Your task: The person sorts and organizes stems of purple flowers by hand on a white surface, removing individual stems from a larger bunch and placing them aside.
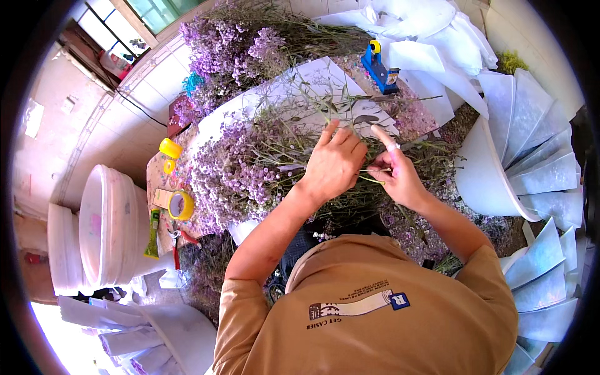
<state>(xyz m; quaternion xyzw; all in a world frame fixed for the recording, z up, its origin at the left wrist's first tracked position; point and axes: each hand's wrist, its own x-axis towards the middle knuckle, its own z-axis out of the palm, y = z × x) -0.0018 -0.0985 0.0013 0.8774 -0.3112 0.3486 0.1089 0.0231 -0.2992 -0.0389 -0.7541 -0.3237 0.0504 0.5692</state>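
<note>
My left hand is curled over thin green flower stems, with its back towards me. Close to its right, my right hand pinches a pale green stem between thumb and bent fingers. Its index finger points outward and wears a white wrap. Under both hands lies a heap of purple dried-looking flowers, blossoms to the left and stems to the right. A white paper sheet lies beyond them, with loose leafy stems across it. What my left fingertips grip is partly hidden.
A blue tape dispenser stands at the back, near another flower pile. Yellow tape rolls and red-handled pruning shears lie left. White buckets stand farther left. At right, a white tub holds paper-wrapped bundles.
</note>
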